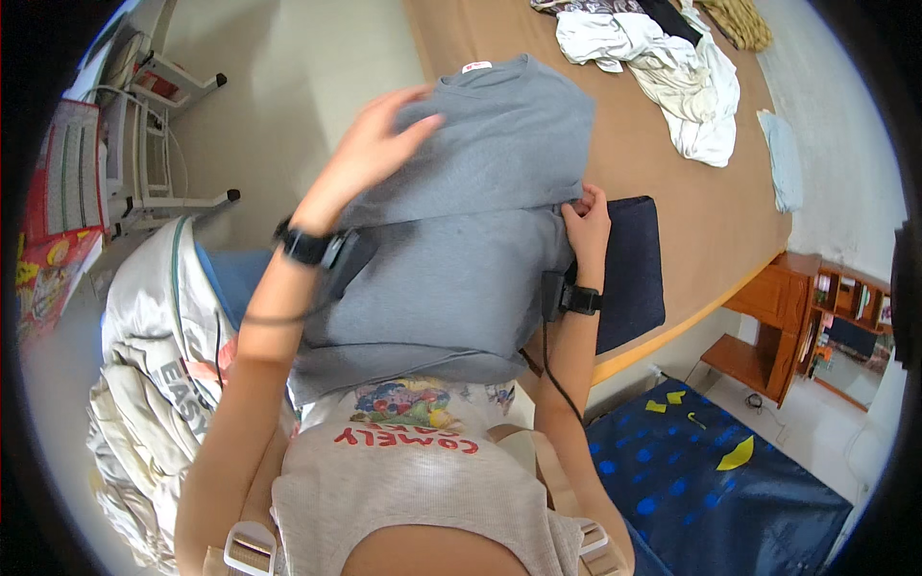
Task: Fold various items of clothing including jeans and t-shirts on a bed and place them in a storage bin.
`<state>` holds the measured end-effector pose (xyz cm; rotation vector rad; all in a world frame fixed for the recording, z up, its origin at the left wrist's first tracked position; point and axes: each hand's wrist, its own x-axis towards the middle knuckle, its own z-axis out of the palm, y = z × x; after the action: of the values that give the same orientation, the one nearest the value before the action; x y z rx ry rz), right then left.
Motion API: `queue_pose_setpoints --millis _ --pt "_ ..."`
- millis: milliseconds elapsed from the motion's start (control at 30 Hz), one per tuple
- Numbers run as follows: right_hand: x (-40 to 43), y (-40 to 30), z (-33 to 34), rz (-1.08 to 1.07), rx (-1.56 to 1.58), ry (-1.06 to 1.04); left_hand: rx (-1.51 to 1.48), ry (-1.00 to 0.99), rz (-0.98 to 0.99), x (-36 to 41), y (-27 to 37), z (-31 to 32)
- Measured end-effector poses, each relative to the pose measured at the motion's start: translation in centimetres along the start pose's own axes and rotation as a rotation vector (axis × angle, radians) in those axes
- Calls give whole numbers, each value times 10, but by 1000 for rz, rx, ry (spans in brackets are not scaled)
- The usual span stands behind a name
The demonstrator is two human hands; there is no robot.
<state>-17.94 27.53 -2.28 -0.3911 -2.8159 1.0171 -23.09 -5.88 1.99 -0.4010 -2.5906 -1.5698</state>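
A grey knit shirt [446, 273] lies spread in front of me, its neckline at the far end and its hem near my body. A crosswise fold runs over its middle. My left hand [378, 144], slightly blurred, is over the shirt's upper left edge with thumb and fingers apart. At the shirt's right edge, by the end of the fold, my right hand [588, 216] pinches the grey fabric between thumb and fingers. Black devices are strapped to both wrists. A dark navy folded cloth [632, 270] lies just right of my right hand.
White crumpled clothes [691, 93] lie at the back right of the brown-covered bed [720, 209]. A light blue folded cloth [780, 162] is by the wall. Piled clothes [144, 417] stand at my left, near a white metal frame [173, 201]. A blue-patterned cover [691, 461] is at lower right.
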Motion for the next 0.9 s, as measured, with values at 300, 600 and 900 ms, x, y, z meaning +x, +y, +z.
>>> queue_pose_setpoints --millis 300,600,900 --pt "10 5 -10 98 22 28 124 -347 -129 168 22 203" --pt "4 27 -16 150 69 -31 352 -141 -125 172 -13 271" --pt "1 -1 -11 -194 -343 141 198 -246 -106 158 7 230"
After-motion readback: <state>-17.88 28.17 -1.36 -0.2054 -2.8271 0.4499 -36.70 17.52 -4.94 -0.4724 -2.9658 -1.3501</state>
